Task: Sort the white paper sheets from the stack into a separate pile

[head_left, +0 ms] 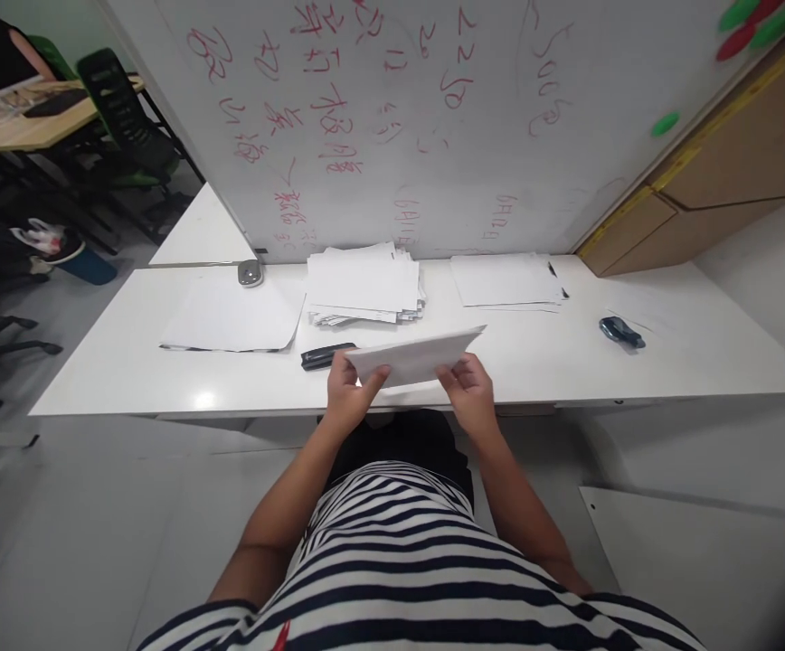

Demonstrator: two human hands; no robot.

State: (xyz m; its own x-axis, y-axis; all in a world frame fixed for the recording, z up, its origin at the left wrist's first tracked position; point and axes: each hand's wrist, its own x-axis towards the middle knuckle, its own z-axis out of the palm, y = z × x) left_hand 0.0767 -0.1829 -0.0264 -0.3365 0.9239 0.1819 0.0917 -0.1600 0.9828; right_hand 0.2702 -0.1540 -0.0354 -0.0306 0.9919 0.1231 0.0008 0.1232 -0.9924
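Note:
Both my hands hold a white sheet of paper (416, 357) over the near edge of the white table (555, 371). My left hand (350, 395) pinches its left end, fingers closed on it. My right hand (468, 391) grips the near right part of the sheet. The paper is tilted, its far right corner raised. A black stapler (325, 356) lies on the table just left of the sheet, partly hidden behind it.
A messy stack of white papers (364, 287) lies mid-table, a flat pile (505, 280) to its right, a large sheet (233, 316) to the left. A dark blue object (621, 332) rests at right. A whiteboard (420, 117) with red writing stands behind. Chairs and a desk are far left.

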